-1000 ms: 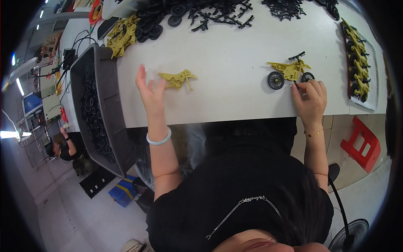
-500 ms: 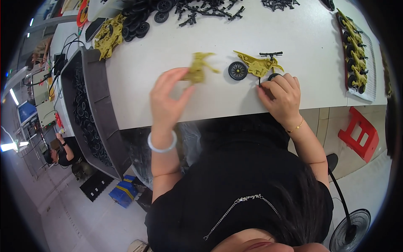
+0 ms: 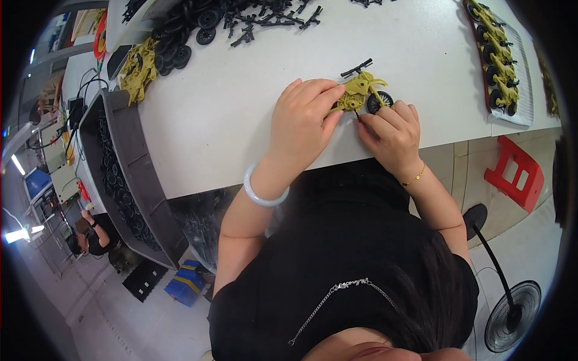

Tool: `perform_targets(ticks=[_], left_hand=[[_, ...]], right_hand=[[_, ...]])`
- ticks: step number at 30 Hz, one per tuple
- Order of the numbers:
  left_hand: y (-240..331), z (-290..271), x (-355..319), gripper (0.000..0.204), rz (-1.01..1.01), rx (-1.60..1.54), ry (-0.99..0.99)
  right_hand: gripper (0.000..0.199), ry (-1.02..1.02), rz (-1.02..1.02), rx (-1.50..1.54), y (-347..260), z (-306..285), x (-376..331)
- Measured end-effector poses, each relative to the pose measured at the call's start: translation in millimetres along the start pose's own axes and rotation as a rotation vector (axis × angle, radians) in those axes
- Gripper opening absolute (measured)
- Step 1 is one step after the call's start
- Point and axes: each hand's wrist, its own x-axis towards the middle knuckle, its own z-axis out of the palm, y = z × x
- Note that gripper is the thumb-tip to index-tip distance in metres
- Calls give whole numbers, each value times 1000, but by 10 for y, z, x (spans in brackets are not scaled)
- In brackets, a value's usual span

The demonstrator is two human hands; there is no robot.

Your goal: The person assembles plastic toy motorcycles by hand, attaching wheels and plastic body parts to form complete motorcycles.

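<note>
On the white table, between my two hands, sits a toy motorcycle with an olive-yellow body [image 3: 359, 85]. A black handlebar [image 3: 356, 68] sticks out at its top, and a black spoked wheel [image 3: 380, 101] sits under the front fork. My left hand [image 3: 306, 114] is closed on the body from the left, thumb below and fingers above, covering the rear end. Near the lower edge of the toy my right hand [image 3: 392, 133] has its fingers pinched at a thin black part [image 3: 358, 115] that juts from the underside. Part of the front wheel lies behind those fingers.
Black wheels [image 3: 174, 57], handlebars [image 3: 274, 17] and yellow body pieces [image 3: 139, 71] lie piled at the far left. A grey bin [image 3: 135, 144] of black rings stands left of the table. Assembled motorcycles line a white tray [image 3: 522, 108] at the right. Below are a red stool [image 3: 512, 174] and a fan [image 3: 512, 313].
My left hand has moved right, bringing the yellow body piece onto the toy beside my right hand. The handlebar is now tilted. The whole view has shifted slightly.
</note>
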Motion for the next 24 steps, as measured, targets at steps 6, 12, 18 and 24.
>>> perform_targets(ticks=[6, 12, 18, 24], left_hand=[[10, -48, 19, 31, -81, -28, -9], [-2, -53, 29, 29, -33, 10, -42], [13, -60, 36, 29, -13, 32, -70], [-16, -76, 46, 24, -137, -120, -88]], right_hand=[[17, -3, 1, 17, 10, -7, 16], [14, -13, 26, 16, 4, -4, 6], [13, -9, 42, 22, -1, -3, 3], [13, -9, 46, 25, 3, 6, 2]])
